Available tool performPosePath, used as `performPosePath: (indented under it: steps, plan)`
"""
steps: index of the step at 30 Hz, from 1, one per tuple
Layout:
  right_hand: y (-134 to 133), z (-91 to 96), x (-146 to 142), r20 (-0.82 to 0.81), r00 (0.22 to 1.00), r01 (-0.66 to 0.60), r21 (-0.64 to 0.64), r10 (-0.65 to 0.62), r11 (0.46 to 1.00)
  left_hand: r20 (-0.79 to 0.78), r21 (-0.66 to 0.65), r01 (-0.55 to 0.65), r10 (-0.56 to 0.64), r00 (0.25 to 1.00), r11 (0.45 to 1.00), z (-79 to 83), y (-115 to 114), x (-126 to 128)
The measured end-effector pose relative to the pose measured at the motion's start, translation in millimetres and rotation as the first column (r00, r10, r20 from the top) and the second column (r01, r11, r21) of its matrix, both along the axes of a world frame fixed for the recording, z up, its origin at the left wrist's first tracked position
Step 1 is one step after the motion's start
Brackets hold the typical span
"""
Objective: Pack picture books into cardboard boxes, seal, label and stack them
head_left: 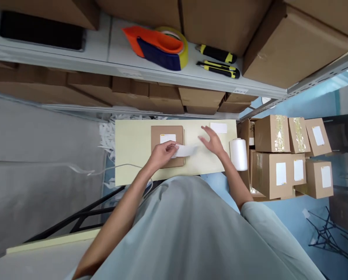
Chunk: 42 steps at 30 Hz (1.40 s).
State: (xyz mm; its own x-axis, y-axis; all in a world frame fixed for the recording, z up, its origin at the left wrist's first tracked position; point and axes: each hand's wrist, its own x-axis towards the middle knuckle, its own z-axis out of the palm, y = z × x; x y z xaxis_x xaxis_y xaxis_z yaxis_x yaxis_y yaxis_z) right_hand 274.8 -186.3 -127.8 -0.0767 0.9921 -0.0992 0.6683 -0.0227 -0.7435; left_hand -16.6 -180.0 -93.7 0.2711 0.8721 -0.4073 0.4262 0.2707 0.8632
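Note:
Between the fingertips of my left hand (pixel 163 154) is one end of a white paper strip (pixel 186 151), its far end blurred and reaching to the right. Below the strip lies a cardboard box (pixel 178 132) on the pale yellow table (pixel 130 144). A white label (pixel 167 137) is on the box's top, partly covered by my left hand. My right hand (pixel 211 141) is held apart from the strip, fingers spread, with nothing in it. Just beyond that hand a white paper piece (pixel 218 128) lies on the table.
A white roll (pixel 238 154) stands at the table's right end, beside stacked labelled cardboard boxes (pixel 282 175). Overhead, a shelf (pixel 115 58) holds an orange-and-blue tape dispenser (pixel 159 46), utility knives (pixel 219 68) and a black flat device (pixel 42 31). Paper scraps (pixel 106 138) lie past the left edge.

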Motion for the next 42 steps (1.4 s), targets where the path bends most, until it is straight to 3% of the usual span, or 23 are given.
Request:
performPosePath:
  steps: [3, 6, 11, 18, 26, 34, 40, 42]
  plan:
    - [-36.8, 33.8, -45.0, -0.082, 0.986, -0.151, -0.096, 0.143, 0.984, 0.029, 0.034, 0.022, -0.023, 0.999, 0.999, 17.7, -7.4, -20.1]
    - [-60.0, 52.2, -82.8, -0.126, 0.981, -0.172, -0.190, 0.150, 0.967, 0.094, 0.032, -0.029, 0.026, 0.995, 0.999, 34.0, -11.4, -35.5]
    - [-65.6, 79.5, -119.6, -0.144, 0.990, -0.012, -0.064, 0.003, 0.998, 0.272, 0.016, -0.201, 0.189, 0.944, 0.980, 53.5, -15.5, -62.8]
    - [-61.5, 126.5, -158.8, -0.209, 0.962, 0.182, 0.018, -0.174, 0.983, 0.447, -0.079, -0.336, 0.334, 0.830, 0.939, 76.1, -29.4, -101.0]
    - [-74.0, 161.7, -203.7, -0.276, 0.927, 0.265, 0.010, -0.252, 0.964, 0.445, -0.061, -0.339, 0.329, 0.832, 0.939, 108.0, -45.2, -129.4]
    - [-83.9, 176.8, -230.8, -0.347, 0.885, 0.343, 0.032, -0.311, 0.939, 0.504, -0.070, -0.335, 0.323, 0.801, 0.940, 132.1, -52.6, -150.2]
    - [-80.0, 187.3, -245.0, -0.411, 0.829, 0.449, 0.084, -0.379, 0.890, 0.509, -0.071, -0.093, 0.117, 0.853, 0.993, 136.4, -63.4, -154.1]
    - [-77.5, 188.9, -248.9, -0.423, 0.824, 0.452, 0.086, -0.378, 0.888, 0.507, -0.059, -0.076, 0.095, 0.857, 0.995, 135.8, -68.6, -152.3]
